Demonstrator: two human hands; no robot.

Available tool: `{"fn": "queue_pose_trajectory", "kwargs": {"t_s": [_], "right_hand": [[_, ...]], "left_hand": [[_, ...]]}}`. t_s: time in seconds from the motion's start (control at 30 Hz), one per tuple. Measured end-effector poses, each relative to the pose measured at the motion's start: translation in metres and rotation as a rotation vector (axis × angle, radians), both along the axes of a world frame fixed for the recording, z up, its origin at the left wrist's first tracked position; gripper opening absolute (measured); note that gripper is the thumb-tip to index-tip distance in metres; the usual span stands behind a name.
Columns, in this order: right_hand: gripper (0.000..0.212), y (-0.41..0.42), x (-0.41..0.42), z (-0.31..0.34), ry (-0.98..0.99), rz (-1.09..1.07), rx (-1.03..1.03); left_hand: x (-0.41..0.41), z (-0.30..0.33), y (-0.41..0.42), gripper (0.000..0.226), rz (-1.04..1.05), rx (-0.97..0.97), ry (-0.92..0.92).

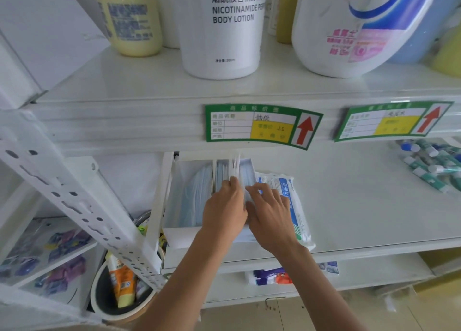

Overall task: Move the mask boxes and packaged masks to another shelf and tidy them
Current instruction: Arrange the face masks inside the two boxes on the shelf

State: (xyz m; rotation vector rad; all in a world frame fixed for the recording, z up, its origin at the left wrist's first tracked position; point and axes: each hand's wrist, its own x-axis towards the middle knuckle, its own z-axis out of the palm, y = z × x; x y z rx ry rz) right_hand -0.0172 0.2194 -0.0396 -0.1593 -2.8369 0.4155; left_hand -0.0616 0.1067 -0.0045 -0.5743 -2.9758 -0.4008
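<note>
On the middle white shelf (361,206) stand two open white mask boxes. The left box (189,196) shows a stack of pale blue masks. The right box (245,171) is mostly hidden behind my hands. My left hand (224,208) has its fingertips on the flaps where the two boxes meet. My right hand (272,216) lies over the right box with fingers curled on its edge. A flat packaged mask bag (296,206), white with blue print, lies against the right box on its right side.
Above, a shelf holds a white body lotion bottle (222,29), a yellow bottle (129,19) and a large Walch jug (361,26). Small tubes (434,166) lie at the middle shelf's right. A perforated white upright (82,206) crosses the left. Below are a bucket (119,295) and packets (272,275).
</note>
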Motion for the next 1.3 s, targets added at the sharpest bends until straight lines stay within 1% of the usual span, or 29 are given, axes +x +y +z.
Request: {"fn": "queue_pose_trajectory", "kwargs": {"t_s": [0.03,0.1,0.2,0.27,0.3,0.37,0.4,0.43,0.47,0.53,0.6,0.67,0.77,0.87,1.03,1.13,1.2,1.3], "right_hand": [[0.045,-0.001,0.001,-0.003,0.022,-0.021,0.011],[0.038,-0.003,0.002,-0.009,0.052,-0.048,0.05],[0.033,-0.008,0.003,-0.01,0.079,-0.045,0.077],[0.035,-0.008,0.003,-0.009,0.076,-0.036,0.082],[0.037,-0.008,0.003,-0.008,0.069,-0.034,0.081],[0.044,-0.008,0.002,-0.005,0.055,-0.045,0.069],[0.049,-0.007,0.002,-0.004,0.053,-0.059,0.06],[0.053,-0.007,0.002,-0.002,0.045,-0.076,0.048],[0.055,-0.006,0.001,0.0,0.031,-0.093,0.038],[0.049,-0.005,-0.001,0.001,-0.013,-0.121,0.042],[0.043,-0.004,-0.002,-0.001,-0.034,-0.123,0.082],[0.034,-0.002,-0.003,-0.005,-0.017,-0.125,0.1],[0.028,0.001,-0.003,-0.011,0.025,-0.122,0.106],[0.022,0.003,-0.001,-0.014,0.055,-0.119,0.108],[0.021,0.001,-0.001,-0.013,0.045,-0.111,0.083],[0.02,-0.002,0.0,-0.015,0.096,-0.082,0.086],[0.02,-0.001,0.001,-0.015,0.138,-0.05,0.109],[0.025,0.0,0.0,-0.011,0.133,0.008,0.17]], "left_hand": [[0.0,-0.002,-0.001,0.031,-0.008,-0.038,-0.009],[-0.001,-0.005,-0.003,0.021,-0.024,-0.076,-0.032],[-0.008,-0.005,-0.003,0.021,-0.025,-0.068,-0.09],[-0.012,-0.004,-0.001,0.024,-0.013,-0.05,-0.116],[-0.012,-0.004,-0.001,0.029,-0.005,-0.039,-0.107],[-0.009,-0.006,-0.001,0.056,-0.011,0.008,-0.058],[-0.007,-0.008,-0.001,0.069,-0.029,0.03,-0.003],[-0.005,-0.011,-0.002,0.075,-0.071,0.046,0.055],[-0.005,-0.015,-0.004,0.075,-0.135,0.048,0.1],[-0.009,-0.023,-0.01,0.059,-0.249,0.015,0.132],[-0.012,-0.03,-0.017,0.048,-0.275,-0.003,0.103],[-0.012,-0.033,-0.023,0.04,-0.266,0.02,0.093],[-0.011,-0.036,-0.032,0.042,-0.218,0.115,0.067],[-0.009,-0.039,-0.039,0.046,-0.214,0.144,0.033],[-0.011,-0.039,-0.04,0.04,-0.207,0.189,-0.012],[-0.011,-0.037,-0.04,0.034,-0.196,0.236,-0.032],[-0.012,-0.036,-0.042,0.03,-0.189,0.27,-0.048],[-0.015,-0.038,-0.041,0.033,-0.197,0.275,-0.071]]}}
